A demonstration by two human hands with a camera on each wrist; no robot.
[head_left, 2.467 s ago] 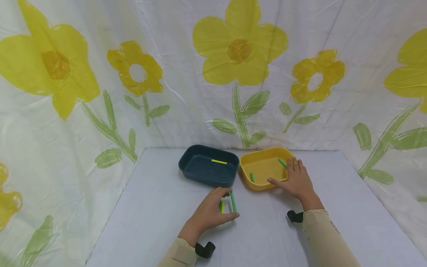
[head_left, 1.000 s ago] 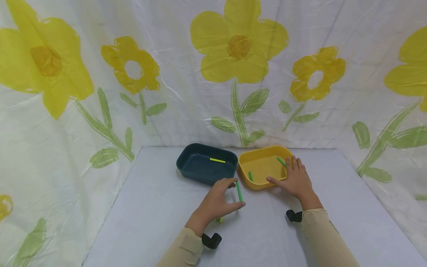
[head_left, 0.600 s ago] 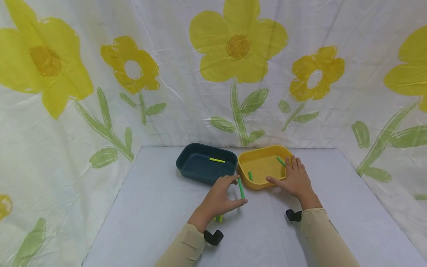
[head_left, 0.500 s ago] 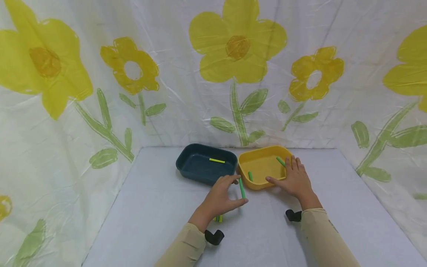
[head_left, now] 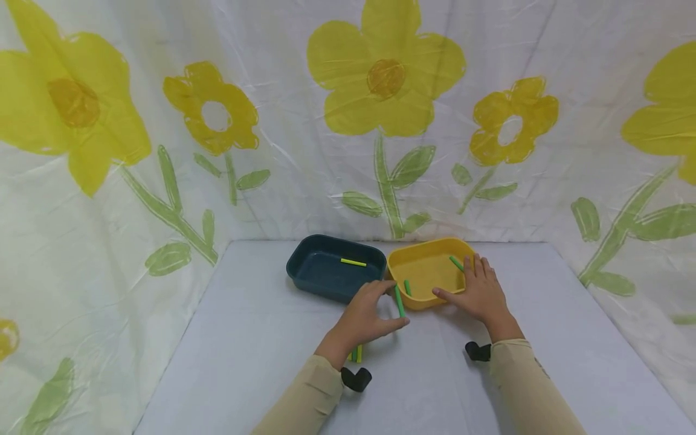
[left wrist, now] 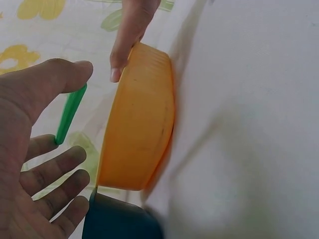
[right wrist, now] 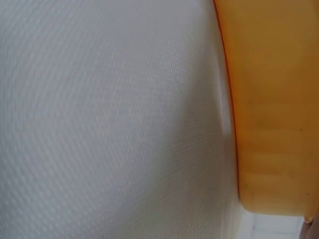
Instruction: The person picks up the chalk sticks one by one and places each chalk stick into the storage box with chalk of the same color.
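My left hand (head_left: 368, 315) pinches a green stick (head_left: 399, 301) between thumb and forefinger, just in front of the yellow tray (head_left: 420, 302). The left wrist view shows that green stick (left wrist: 70, 113) upright between my thumb and finger, close to the yellow tray (left wrist: 139, 124). Two green sticks (head_left: 456, 263) lie inside the yellow tray. My right hand (head_left: 478, 293) rests on the tray's near right corner with fingers spread. A yellow stick (head_left: 353, 262) lies in the dark blue tray (head_left: 304, 275). More sticks (head_left: 356, 353) lie on the table under my left wrist.
The two trays stand side by side at the back of the grey table (head_left: 244, 338). A white cloth with yellow flowers (head_left: 386, 78) hangs behind and at both sides. The right wrist view shows only table cloth and the yellow tray's wall (right wrist: 269, 99).
My left hand has lifted a green stick from the small pile and carried it forward and right, up to the yellow tray's front edge. The right hand has stayed on the tray.
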